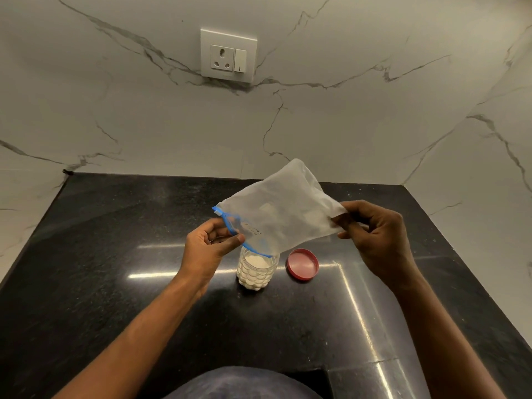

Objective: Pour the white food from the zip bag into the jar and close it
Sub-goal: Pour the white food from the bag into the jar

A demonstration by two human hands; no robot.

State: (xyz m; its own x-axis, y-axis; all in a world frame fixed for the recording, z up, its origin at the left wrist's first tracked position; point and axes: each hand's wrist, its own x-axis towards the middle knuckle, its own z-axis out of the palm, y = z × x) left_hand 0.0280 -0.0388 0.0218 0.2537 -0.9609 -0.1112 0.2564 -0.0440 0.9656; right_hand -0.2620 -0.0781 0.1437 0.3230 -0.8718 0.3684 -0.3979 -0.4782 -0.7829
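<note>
A clear zip bag (283, 210) with a blue zipper strip is held tilted above the counter, its open mouth down over the jar. My left hand (208, 247) pinches the zipper edge at the mouth. My right hand (377, 236) grips the bag's raised bottom corner. The bag looks nearly empty, with a faint white residue inside. Below the mouth stands a small clear plastic jar (256, 273), upright and filled with white food. Its red lid (302, 264) lies on the counter just right of the jar, inner side up.
The black polished stone counter (129, 254) is bounded by marble walls at the back and both sides. A white socket with a switch (229, 56) sits on the back wall. My knee shows at the bottom edge.
</note>
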